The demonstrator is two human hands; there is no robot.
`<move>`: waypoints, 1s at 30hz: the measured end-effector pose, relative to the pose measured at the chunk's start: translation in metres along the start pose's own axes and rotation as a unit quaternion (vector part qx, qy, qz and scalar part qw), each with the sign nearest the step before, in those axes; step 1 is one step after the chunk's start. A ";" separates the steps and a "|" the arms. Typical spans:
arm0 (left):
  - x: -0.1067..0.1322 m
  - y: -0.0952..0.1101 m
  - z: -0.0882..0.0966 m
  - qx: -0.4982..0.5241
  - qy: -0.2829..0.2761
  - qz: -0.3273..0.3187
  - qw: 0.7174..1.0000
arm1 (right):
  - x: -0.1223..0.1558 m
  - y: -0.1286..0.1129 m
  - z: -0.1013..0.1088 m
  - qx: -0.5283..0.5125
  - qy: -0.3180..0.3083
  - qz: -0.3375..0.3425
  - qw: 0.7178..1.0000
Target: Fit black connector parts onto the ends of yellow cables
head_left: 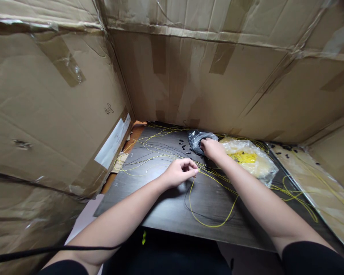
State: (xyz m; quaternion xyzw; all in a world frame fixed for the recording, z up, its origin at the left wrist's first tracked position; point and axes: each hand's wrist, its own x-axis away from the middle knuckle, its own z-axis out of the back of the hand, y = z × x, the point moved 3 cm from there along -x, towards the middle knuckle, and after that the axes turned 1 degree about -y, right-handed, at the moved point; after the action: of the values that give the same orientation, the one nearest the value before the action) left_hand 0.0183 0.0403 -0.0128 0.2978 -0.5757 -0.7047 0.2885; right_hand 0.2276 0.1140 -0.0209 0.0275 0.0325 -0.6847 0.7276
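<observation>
My left hand [182, 172] is closed over the middle of the dark board, thumb and forefinger pinched on the end of a thin yellow cable [215, 226]. From there the cable hangs in a loop towards the near edge. Farther off, my right hand [213, 148] is in the mouth of a clear plastic bag [195, 141] containing small black parts. Its fingers are bent together, the tips hidden in the bag, and I cannot make out what they hold. Several small black pieces [183, 146] lie loose beside the bag.
A larger plastic bag [265, 162] with yellow contents lies right of my right hand. Yellow cables [145, 143] trail across the dark board [166, 214]. Cardboard walls [174, 84] enclose the left, back and right. More black bits [287, 156] lie on the right-hand cardboard.
</observation>
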 end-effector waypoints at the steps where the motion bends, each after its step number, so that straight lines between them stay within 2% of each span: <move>1: 0.000 0.000 0.000 0.000 0.001 -0.001 1.000 | 0.000 -0.002 0.001 0.003 0.000 0.001 1.000; 5: -0.001 -0.003 0.000 0.001 0.002 -0.002 1.000 | 0.001 -0.003 0.002 0.008 -0.003 -0.004 1.000; 18: 0.000 -0.003 0.000 -0.002 -0.003 -0.005 1.000 | -0.006 0.015 -0.005 0.008 -0.031 -0.061 0.998; 30: 0.001 0.001 -0.001 0.013 -0.003 0.007 1.000 | 0.013 0.030 -0.004 -0.047 0.076 -0.076 0.993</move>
State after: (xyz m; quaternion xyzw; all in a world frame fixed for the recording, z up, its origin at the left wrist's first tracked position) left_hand 0.0183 0.0385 -0.0122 0.2958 -0.5879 -0.6957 0.2878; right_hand 0.2585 0.1030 -0.0261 0.0432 0.1219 -0.7319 0.6690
